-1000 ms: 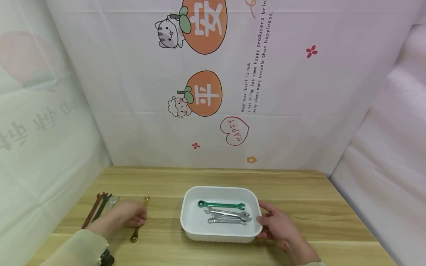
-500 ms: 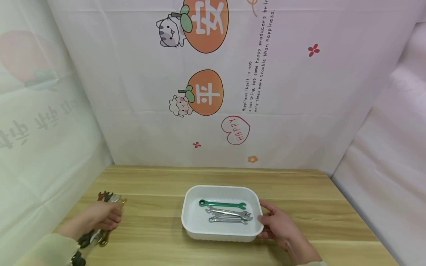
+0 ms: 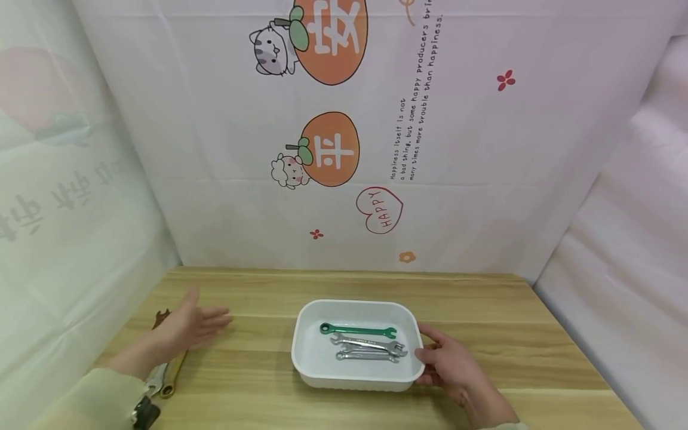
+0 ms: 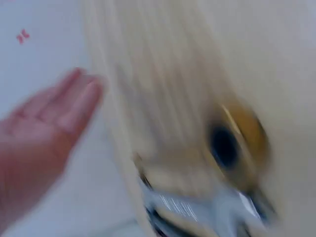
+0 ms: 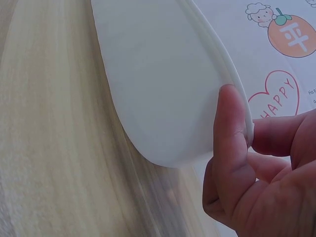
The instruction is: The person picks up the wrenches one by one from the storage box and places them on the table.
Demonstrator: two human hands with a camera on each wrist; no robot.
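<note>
My left hand [image 3: 188, 325], straight-fingered, is free; the gold wrench [image 3: 174, 373] seems placed; green wrench [image 3: 360, 330] and silver wrenches [image 3: 371, 344] wait in the box [image 3: 349, 383] my right hand [image 3: 450, 362] pinches.

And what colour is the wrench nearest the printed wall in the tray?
Green; the wrench in the tray shows best in the head view.

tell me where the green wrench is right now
In the head view, the green wrench lies in the white tub just right of lower centre, beyond the silver wrenches; the right hand grips the tub's right end.
</note>
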